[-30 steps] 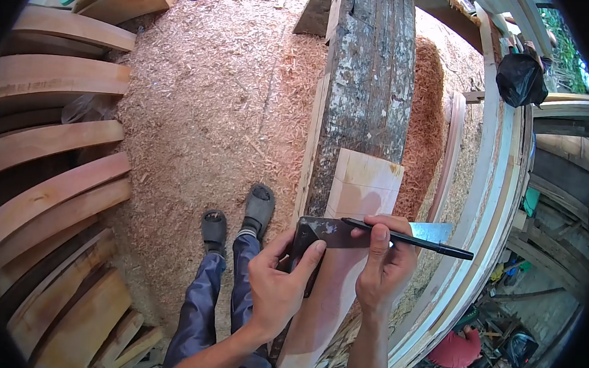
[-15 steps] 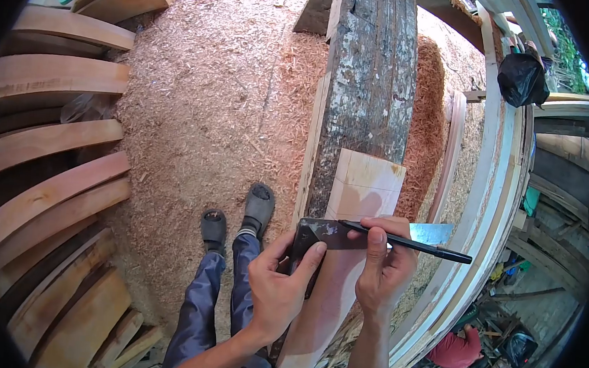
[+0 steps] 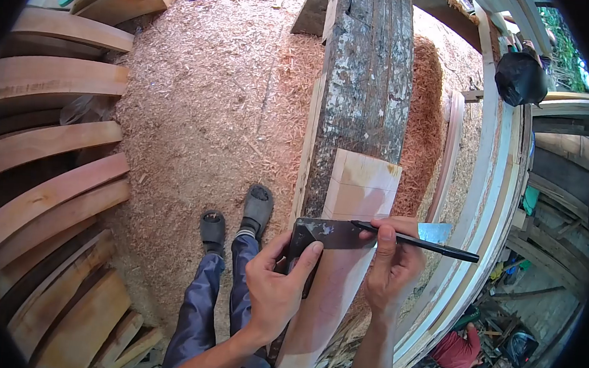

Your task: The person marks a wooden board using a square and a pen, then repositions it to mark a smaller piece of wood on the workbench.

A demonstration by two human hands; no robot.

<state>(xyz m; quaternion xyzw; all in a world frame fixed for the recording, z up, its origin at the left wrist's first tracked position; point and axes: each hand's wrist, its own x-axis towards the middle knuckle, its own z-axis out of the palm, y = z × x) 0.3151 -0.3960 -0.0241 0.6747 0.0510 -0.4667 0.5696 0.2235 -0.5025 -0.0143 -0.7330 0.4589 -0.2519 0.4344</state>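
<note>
at 6 o'clock, across planed beam [image 3: 347,207]: square [image 3: 335,234] laid flat, dark stock gripped tight by left hand [image 3: 276,287], thumb on top. at 4 o'clock: right hand [image 3: 392,267] pinched closed on black pen [image 3: 416,241], tip against square's blade edge. sandalled feet [image 3: 238,218] on sawdust [image 3: 204,111] at 8 o'clock; curved planks [image 3: 47,142] stacked at 9.

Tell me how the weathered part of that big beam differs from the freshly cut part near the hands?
The weathered part is dark grey with flaky pale patches and rough grooves; the freshly cut part is pale, pinkish and smooth. The weathered part lies bare, while the freshly cut part has a square laid across it, held by the left hand, with the right hand holding a pen along it. Both belong to one beam.
</note>
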